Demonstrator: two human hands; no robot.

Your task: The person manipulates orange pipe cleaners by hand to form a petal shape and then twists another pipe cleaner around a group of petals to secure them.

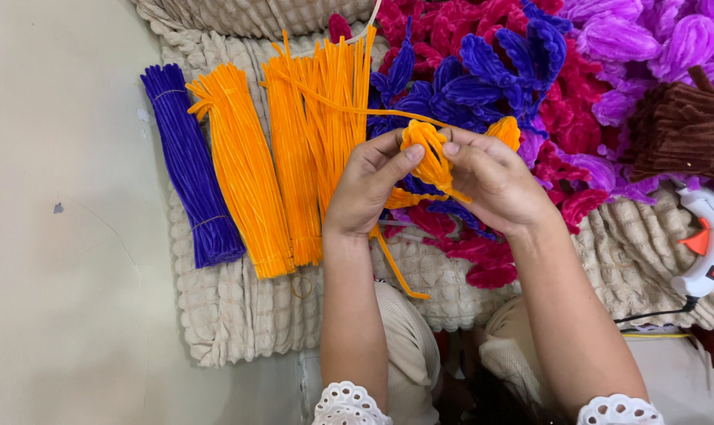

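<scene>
While orange bundles (247, 165) lie beside, an orange pipe-cleaner flower (429, 153) is gripped by left hand (366, 185) and right hand (495, 181) fingers.

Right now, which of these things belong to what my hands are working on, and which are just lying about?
In use:
left hand
right hand
orange folded piece
loose orange stems

Lying about:
purple stem bundle
tied orange bundle
blue flowers
red flowers
brown bundle
glue gun

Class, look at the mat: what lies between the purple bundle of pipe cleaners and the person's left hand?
In the head view, orange pipe cleaner bundles lie side by side on the cream mat, between the purple bundle and the left hand.
</scene>
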